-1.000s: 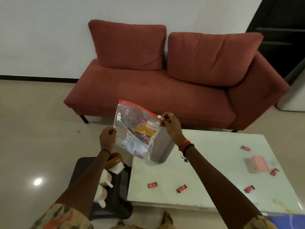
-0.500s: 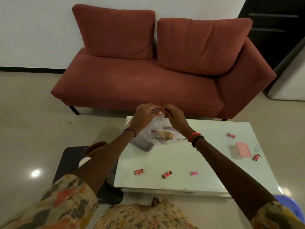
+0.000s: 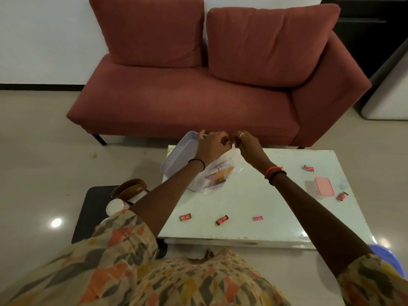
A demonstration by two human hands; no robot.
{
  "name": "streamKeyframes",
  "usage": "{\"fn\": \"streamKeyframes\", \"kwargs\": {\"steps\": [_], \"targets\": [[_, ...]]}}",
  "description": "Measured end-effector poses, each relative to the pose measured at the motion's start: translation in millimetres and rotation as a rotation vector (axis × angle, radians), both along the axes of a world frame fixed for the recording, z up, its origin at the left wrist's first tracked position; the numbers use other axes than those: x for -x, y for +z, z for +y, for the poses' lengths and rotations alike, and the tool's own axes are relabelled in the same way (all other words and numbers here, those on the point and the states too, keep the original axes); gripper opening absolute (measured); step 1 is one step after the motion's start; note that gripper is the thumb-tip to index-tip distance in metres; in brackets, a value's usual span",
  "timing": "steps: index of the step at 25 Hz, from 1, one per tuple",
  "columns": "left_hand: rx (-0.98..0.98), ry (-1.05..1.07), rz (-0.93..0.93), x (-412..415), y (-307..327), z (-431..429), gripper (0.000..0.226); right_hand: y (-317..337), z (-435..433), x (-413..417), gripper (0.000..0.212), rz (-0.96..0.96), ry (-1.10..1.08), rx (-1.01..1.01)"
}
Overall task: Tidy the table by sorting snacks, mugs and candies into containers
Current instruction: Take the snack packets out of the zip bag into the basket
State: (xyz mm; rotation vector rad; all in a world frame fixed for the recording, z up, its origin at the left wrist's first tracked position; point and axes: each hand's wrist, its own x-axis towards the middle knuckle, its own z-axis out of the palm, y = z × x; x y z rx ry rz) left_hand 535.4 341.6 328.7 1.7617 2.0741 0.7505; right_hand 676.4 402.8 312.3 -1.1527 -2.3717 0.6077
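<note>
- I see both hands held close together above the far side of the table (image 3: 276,217). The left hand (image 3: 210,143) and the right hand (image 3: 248,144) almost meet at the fingertips.
- Each hand has its fingers curled and pinches the top edge of the clear snack bag (image 3: 217,176). The bag hangs under them, and its lower end lies on the table.
- Yellow and pink packets show through the bag, just under the left wrist.
- A lavender basket (image 3: 180,155) stands tilted just left of the left hand. I cannot tell whether the thumb touches its rim.
- Nearer me than the hands, a red candy (image 3: 185,217), a second red candy (image 3: 221,220) and a pink candy (image 3: 257,218) lie apart in a loose row.
- Well right of the right hand lie a third red candy (image 3: 308,168) and a fourth red candy (image 3: 342,196), with a pink-lidded box (image 3: 324,189) between them.
- Below the left forearm, off the table, a brown mug (image 3: 130,187) and a white mug (image 3: 114,206) sit on a dark stand (image 3: 92,208).
</note>
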Motion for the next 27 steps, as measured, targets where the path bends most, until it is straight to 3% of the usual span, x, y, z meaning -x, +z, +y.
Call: {"fn": "streamKeyframes", "kwargs": {"steps": [4, 10, 13, 16, 22, 27], "targets": [[0.019, 0.099, -0.005, 1, -10, -14, 0.019, -2, 1, 3, 0.022, -0.032, -0.071, 0.003], [0.007, 0.155, -0.041, 7, -18, -39, 0.016, 11, 12, 5, 0.033, 0.45, -0.297, 0.476], [-0.006, 0.155, -0.016, 9, -20, -48, 0.017, 15, 17, 2, 0.033, 0.624, -0.409, 0.606], [-0.017, 0.141, 0.023, 14, -27, -60, 0.018, 18, 21, 1, 0.034, 0.659, -0.457, 0.621], [0.03, 0.141, 0.066, 21, -49, -83, 0.025, 28, 39, -7, 0.04, 0.63, -0.503, 0.46], [0.175, 0.101, 0.017, 23, -64, -88, 0.025, 26, 38, -11, 0.026, 0.513, -0.311, 0.455]]}}
